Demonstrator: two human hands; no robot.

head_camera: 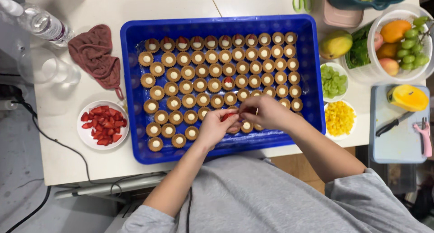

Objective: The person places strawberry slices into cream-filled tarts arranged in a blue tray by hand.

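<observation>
A blue plastic tray (131,93) on the white table holds many small tart shells filled with pale cream (212,70). A few tarts in the far left row and one in the middle carry a strawberry piece. My left hand (214,129) pinches a red strawberry piece (228,117) over the tarts near the tray's front edge. My right hand (264,112) meets it from the right, its fingertips pinched on a bit of strawberry (251,111). Both hands cover some tarts at the front of the tray.
A white bowl of cut strawberries (103,124) sits left of the tray beside a reddish cloth (96,54) and a water bottle (43,24). To the right are bowls of green grapes (333,80) and yellow fruit cubes (339,118), a fruit basket (400,43), and a cutting board (398,133) with a knife.
</observation>
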